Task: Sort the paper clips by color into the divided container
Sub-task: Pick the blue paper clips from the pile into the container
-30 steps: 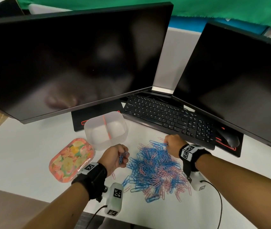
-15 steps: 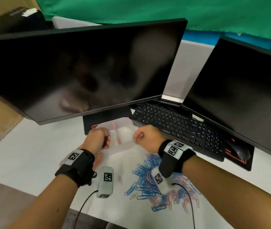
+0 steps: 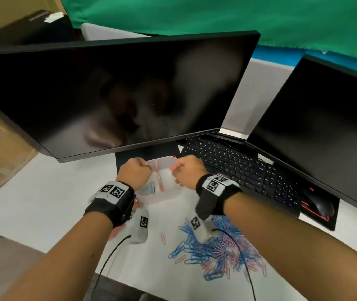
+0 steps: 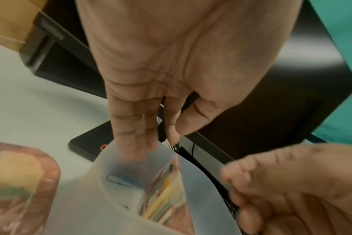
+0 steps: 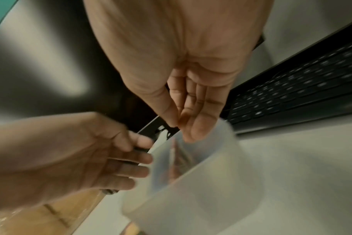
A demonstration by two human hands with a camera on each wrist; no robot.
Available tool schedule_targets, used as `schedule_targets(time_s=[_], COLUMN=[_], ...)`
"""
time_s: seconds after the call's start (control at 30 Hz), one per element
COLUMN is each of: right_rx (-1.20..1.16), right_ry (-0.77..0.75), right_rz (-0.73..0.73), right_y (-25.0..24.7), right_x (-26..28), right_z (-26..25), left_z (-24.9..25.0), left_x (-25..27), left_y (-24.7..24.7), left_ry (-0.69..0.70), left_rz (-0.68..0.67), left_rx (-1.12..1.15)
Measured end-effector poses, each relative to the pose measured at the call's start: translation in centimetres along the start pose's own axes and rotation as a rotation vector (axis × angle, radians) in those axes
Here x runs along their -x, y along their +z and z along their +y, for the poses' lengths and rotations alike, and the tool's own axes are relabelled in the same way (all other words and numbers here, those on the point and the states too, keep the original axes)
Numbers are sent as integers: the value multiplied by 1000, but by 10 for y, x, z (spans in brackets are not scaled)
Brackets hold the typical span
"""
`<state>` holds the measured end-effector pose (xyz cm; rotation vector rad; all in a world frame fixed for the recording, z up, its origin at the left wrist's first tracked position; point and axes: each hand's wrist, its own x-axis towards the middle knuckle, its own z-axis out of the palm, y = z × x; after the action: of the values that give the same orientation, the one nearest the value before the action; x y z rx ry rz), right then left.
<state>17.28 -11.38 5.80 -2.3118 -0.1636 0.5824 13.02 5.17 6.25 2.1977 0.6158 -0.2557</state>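
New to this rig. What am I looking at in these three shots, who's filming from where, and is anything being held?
No machine here: a person sorts paper clips with bare hands, wearing three cameras. The wide picture comes from the head and looks down at the desk. The other two come from cameras strapped to each wrist and look along the palm to the fingers.

On the white desk lie a mixed pile of blue and pink paper clips, a translucent divided container with a pink divider, a keyboard and a mouse, under two dark monitors.

Both hands hover over the container. The left hand has its fingers out over the left compartment, where blue clips already lie. The right hand is over the right compartment, thumb close to fingertips; whether its grip holds a clip is too blurred to tell.
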Motion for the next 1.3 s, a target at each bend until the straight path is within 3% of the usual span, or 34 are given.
schedule_targets(time_s=[0.1, 0.23, 0.43, 0.73, 0.97, 1.3], right_rx=[91, 184, 281, 380, 419, 378], right_ry=[74, 170, 212, 98, 136, 50], right_rz=[55, 54, 22, 34, -21, 57], right_y=[-32, -58, -58, -38, -32, -32], right_x=[16, 39, 58, 54, 54, 53], right_z=[43, 103, 147, 151, 164, 175], left_z=[4, 7, 13, 42, 48, 39], left_x=[15, 38, 40, 33, 41, 33], left_y=[14, 50, 104, 153, 168, 161], left_ry=[151, 358, 476, 604, 617, 557], left_rz=[-44, -241, -442, -445, -466, -429], left_rx=[-9, -195, -384, -610, -829, -716])
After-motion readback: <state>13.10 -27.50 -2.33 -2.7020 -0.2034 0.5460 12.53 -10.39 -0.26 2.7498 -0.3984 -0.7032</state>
